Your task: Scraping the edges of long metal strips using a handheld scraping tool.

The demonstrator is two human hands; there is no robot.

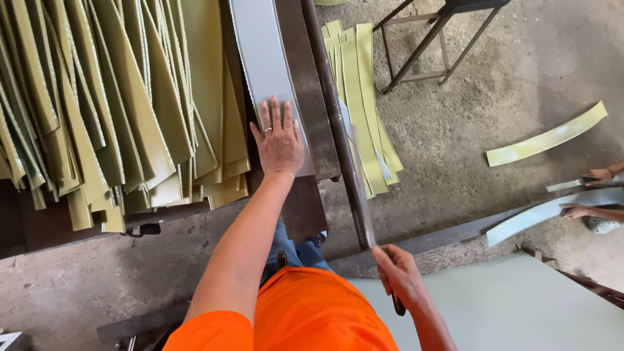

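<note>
Now left hand [279, 144] flat on grey strip [263, 58]; right hand [398, 273] clamped on lever handle [359, 188].

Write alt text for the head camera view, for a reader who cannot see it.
Seen from above, a person in an orange shirt presses the left hand flat on a pale grey strip on a metal bench and grips a long lever handle with the right hand. Green strips are stacked to the left.

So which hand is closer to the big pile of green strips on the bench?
The left hand. It lies flat on a pale grey curved sheet right beside the pile of green strips. The right hand grips a long lever handle, farther away.
</note>
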